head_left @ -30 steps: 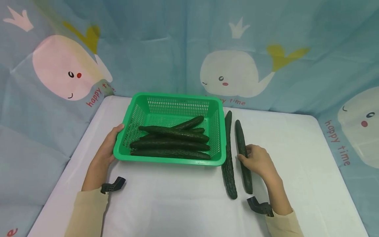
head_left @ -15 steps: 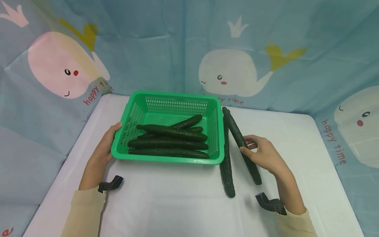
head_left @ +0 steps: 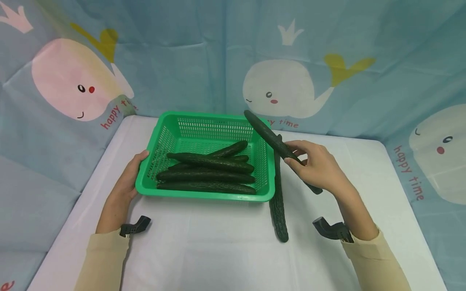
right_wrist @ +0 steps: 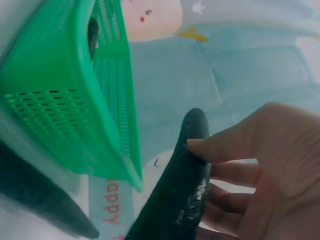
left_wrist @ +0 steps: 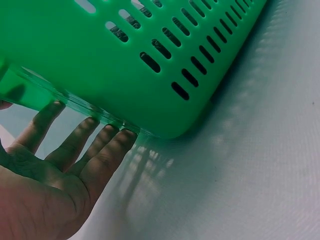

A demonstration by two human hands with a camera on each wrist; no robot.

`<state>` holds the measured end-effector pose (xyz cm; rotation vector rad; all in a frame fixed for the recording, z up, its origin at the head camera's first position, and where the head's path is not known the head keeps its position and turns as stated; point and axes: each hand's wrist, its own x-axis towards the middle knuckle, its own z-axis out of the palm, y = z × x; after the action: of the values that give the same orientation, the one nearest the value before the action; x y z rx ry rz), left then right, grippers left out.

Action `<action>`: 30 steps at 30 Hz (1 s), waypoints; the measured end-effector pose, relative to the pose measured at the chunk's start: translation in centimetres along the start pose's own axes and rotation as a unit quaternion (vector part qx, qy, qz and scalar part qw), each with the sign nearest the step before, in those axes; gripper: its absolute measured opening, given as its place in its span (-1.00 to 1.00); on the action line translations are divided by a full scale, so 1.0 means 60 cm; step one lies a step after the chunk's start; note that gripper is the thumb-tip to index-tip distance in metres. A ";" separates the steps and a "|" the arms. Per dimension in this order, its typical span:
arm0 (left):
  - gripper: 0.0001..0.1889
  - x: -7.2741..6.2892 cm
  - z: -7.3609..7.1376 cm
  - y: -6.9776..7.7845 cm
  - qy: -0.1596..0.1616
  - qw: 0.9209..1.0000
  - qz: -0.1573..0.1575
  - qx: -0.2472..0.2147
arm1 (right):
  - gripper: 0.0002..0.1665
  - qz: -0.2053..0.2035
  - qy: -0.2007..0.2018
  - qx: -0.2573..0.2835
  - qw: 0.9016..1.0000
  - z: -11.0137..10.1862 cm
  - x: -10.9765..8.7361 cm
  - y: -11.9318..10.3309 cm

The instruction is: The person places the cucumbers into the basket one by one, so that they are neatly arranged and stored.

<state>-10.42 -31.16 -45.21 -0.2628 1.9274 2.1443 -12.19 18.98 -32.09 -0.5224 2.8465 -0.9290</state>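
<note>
My right hand [head_left: 318, 165] pinches a dark green cucumber [head_left: 267, 135] between thumb and fingers. The cucumber is raised and tilted, its far end overlapping the back right corner of the green plastic basket [head_left: 204, 195] in the head view. In the right wrist view the thumb presses on top of the cucumber [right_wrist: 175, 195], with fingers along its far side. My left hand [head_left: 129, 178] holds the basket's left rim; in the left wrist view, the fingertips touch the basket [left_wrist: 125, 90] along its lip. Several cucumbers [head_left: 205, 176] lie inside the basket, some crossing others.
Another cucumber [head_left: 278, 210] lies on the white tabletop [head_left: 218, 246], along the basket's right side. Behind the table hangs a blue curtain [head_left: 189, 72] printed with whales. Black wrist cameras [head_left: 331, 229] sit on both wrists.
My right hand has lifted the cucumber off the table and turned it, its far end swinging left toward the basket. The left hand stays at the basket's left rim.
</note>
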 end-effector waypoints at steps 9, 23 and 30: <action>-0.49 0.000 -0.004 -0.001 -0.001 1.000 0.008 -0.003 | -0.47 -0.068 -0.015 -0.060 0.996 0.012 0.065 -0.061; -0.34 0.002 -0.001 -0.002 0.000 1.000 0.000 0.009 | -0.47 -0.150 -0.088 -0.105 0.979 0.048 0.154 -0.139; -0.31 0.001 -0.002 0.001 0.011 1.000 -0.006 0.006 | -0.48 -0.159 -0.116 -0.121 0.973 0.075 0.188 -0.159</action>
<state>-10.52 -31.30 -45.19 -0.2959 1.9448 2.1307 -19.08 5.35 -30.01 -1.0623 2.7193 -0.5113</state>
